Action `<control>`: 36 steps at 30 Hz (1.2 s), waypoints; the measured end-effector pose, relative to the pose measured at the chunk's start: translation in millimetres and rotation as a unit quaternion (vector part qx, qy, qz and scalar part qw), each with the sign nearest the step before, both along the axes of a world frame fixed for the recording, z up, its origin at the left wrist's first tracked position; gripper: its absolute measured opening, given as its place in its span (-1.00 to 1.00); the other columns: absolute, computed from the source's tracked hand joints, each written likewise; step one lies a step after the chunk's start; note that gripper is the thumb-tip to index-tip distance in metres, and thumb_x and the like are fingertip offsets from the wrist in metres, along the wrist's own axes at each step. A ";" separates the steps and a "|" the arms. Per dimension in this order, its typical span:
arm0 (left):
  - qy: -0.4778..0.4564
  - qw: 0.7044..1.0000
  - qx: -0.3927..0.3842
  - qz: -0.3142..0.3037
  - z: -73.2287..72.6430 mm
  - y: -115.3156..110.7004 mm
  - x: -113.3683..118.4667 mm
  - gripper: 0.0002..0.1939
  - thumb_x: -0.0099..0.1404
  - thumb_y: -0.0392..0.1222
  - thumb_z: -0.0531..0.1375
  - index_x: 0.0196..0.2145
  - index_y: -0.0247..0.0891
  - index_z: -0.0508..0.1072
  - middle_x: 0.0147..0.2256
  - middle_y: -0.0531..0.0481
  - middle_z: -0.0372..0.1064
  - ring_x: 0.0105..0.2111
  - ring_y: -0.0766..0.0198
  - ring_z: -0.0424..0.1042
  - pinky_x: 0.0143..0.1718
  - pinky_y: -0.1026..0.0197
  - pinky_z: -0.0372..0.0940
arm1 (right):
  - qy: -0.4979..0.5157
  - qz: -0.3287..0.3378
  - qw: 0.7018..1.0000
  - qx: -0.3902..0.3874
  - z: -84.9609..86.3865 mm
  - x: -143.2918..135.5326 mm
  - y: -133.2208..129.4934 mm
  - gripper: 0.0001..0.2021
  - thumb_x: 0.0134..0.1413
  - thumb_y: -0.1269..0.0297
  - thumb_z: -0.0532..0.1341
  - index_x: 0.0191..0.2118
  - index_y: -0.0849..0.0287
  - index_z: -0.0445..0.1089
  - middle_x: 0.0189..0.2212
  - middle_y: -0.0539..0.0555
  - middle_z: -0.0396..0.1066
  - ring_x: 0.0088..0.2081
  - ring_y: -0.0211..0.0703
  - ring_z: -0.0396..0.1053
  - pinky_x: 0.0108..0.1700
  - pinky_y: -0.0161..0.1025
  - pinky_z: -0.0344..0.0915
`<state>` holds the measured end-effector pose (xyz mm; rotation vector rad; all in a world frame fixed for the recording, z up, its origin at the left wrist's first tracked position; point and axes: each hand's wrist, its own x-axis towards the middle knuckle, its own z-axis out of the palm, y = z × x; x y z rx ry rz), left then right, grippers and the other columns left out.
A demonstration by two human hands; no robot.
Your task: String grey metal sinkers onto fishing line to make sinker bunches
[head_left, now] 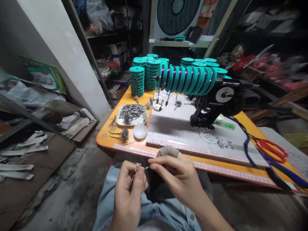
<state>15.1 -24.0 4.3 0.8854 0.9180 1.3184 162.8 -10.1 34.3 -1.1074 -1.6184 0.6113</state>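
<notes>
My left hand (131, 184) is closed over my lap, thumb and index finger pinching a small cluster of silvery metal pieces (138, 166). Their exact kind is too small to tell. Close beside it, my right hand (178, 170) is closed too, thumb and index fingertips together at a tiny pale piece (147, 167) that points toward the left hand. A grey wrap (168, 151) covers one of its fingers. Both hands are in front of the table's near edge. What lies inside the left palm is hidden.
An orange table (106, 136) carries a tray of small metal parts (144, 123), a round white lid (140, 132), stacks of green spools (137, 81) and a black machine (204, 117) loaded with green spools. Loose silvery bits (203, 132) lie below it. Red-handled scissors (271, 150) rest at right.
</notes>
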 end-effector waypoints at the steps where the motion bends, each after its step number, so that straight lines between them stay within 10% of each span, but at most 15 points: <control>1: 0.007 1.000 0.005 -0.008 -0.7 -0.3 -2.4 -0.72 0.40 0.00 0.21 -0.37 -0.18 0.28 -0.59 0.19 0.07 -0.57 0.39 0.10 -0.53 0.33 0.11 | -0.020 -0.001 1.000 0.006 -1.5 1.1 0.0 -0.90 0.27 0.36 0.28 -0.21 0.15 0.59 -0.39 0.07 0.50 -0.35 -0.17 0.44 -0.35 -0.26 0.38; 17: 0.096 0.995 0.027 -0.026 -2.8 0.6 -4.2 -0.77 0.45 -0.05 0.14 -0.34 -0.16 0.25 -0.50 0.17 0.07 -0.52 0.37 0.09 -0.49 0.33 0.12 | -0.173 -0.007 0.983 0.053 -1.2 1.0 -3.7 -0.87 0.30 0.44 0.21 -0.20 0.26 0.55 -0.39 0.11 0.44 -0.37 -0.13 0.42 -0.37 -0.24 0.39; 36: 0.008 0.992 -0.039 -0.123 12.2 3.4 -2.8 -0.68 0.44 0.05 0.15 -0.35 -0.19 0.22 -0.57 0.22 0.00 -0.57 0.42 -0.03 -0.55 0.32 -0.04 | -0.019 0.068 0.997 0.014 4.0 12.5 -1.4 -0.83 0.19 0.46 0.35 -0.13 0.09 0.59 -0.35 -0.01 0.47 -0.34 -0.31 0.43 -0.34 -0.42 0.37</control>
